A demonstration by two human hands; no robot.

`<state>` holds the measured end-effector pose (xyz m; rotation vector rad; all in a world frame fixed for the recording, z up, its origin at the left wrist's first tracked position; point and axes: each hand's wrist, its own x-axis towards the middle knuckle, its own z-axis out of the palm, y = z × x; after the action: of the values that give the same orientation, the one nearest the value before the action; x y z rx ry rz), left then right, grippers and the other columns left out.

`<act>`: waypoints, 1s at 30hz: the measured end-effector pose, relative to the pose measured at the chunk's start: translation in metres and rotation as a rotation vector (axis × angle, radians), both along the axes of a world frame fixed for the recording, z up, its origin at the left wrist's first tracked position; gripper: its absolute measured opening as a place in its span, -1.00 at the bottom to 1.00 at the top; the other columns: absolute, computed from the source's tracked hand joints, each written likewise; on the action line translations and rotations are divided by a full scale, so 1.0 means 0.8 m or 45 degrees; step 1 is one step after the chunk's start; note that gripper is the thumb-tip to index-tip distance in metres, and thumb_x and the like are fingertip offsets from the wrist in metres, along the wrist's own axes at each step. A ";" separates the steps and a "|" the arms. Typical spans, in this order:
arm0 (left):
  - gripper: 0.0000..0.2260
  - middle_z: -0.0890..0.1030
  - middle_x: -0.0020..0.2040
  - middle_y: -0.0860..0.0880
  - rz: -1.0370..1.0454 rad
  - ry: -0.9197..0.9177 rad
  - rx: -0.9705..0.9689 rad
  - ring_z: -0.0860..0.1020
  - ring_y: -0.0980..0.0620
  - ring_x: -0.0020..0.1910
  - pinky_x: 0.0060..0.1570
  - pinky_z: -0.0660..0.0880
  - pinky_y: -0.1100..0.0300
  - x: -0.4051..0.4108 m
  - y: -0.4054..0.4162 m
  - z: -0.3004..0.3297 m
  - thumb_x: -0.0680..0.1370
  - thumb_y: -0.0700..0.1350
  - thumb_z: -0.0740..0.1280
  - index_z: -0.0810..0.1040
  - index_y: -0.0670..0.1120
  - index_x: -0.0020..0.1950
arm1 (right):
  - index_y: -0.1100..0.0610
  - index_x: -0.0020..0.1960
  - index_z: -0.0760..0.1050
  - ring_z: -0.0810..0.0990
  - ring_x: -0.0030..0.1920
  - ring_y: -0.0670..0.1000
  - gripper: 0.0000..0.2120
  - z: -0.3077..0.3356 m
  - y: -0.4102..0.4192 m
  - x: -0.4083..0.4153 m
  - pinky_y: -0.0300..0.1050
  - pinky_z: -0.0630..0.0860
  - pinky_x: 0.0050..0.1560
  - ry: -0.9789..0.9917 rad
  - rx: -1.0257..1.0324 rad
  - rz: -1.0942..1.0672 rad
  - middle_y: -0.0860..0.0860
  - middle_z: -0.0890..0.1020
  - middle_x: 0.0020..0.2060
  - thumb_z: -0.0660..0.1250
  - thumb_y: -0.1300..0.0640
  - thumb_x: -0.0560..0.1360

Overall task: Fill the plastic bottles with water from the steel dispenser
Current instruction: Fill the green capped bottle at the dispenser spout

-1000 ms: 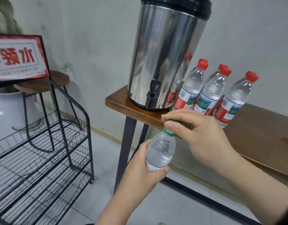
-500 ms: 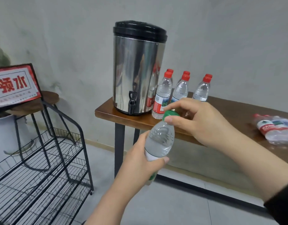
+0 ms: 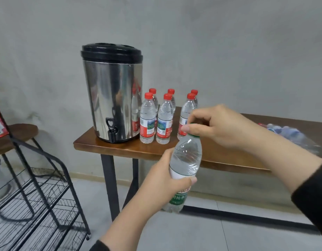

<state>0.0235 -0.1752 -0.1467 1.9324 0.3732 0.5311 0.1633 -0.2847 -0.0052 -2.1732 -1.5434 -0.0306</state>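
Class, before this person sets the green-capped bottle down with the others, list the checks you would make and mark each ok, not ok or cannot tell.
1. Left hand grips the green-capped bottle round its middle: ok.
2. Right hand pinches the green cap: ok.
3. Cap fully tight: cannot tell.
4. Bottle holds water: seems full to the shoulder, ok.
5. Bare spot on the wooden table right of the red-capped bottles: ok.
6. Tap on the steel dispenser not dripping: no drip seen, ok.
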 end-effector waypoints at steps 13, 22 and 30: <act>-0.37 0.60 0.21 0.24 0.078 -0.108 0.104 0.56 0.24 0.20 0.22 0.49 0.22 0.160 -0.034 0.036 0.44 0.04 0.58 0.37 0.20 0.42 | 0.10 -0.23 0.51 0.41 -0.45 -0.12 -0.59 0.031 -0.024 0.133 -0.15 0.29 -0.39 -0.016 0.179 -0.262 -0.14 0.47 -0.56 0.43 -0.25 0.46; -0.32 0.57 0.28 0.20 0.139 -0.151 0.096 0.51 0.20 0.26 0.21 0.44 0.27 0.274 -0.031 0.020 0.44 0.07 0.58 0.35 0.12 0.48 | 0.04 -0.26 0.46 0.46 -0.28 0.04 -0.56 0.022 -0.009 0.224 -0.08 0.31 -0.32 -0.151 0.018 -0.313 0.02 0.50 -0.37 0.29 -0.31 0.54; -0.34 0.58 0.27 0.13 0.251 -0.191 0.025 0.55 0.12 0.25 0.30 0.49 0.11 0.382 -0.016 -0.002 0.47 0.01 0.57 0.32 0.06 0.47 | 0.11 -0.26 0.55 0.53 -0.13 0.16 -0.57 0.011 0.036 0.305 -0.07 0.30 -0.33 -0.264 -0.055 -0.398 0.07 0.54 -0.35 0.31 -0.21 0.57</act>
<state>0.3290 -0.1880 -0.1484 1.8714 0.4661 0.8061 0.4073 -0.2559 0.0036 -2.4911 -1.3014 -0.3355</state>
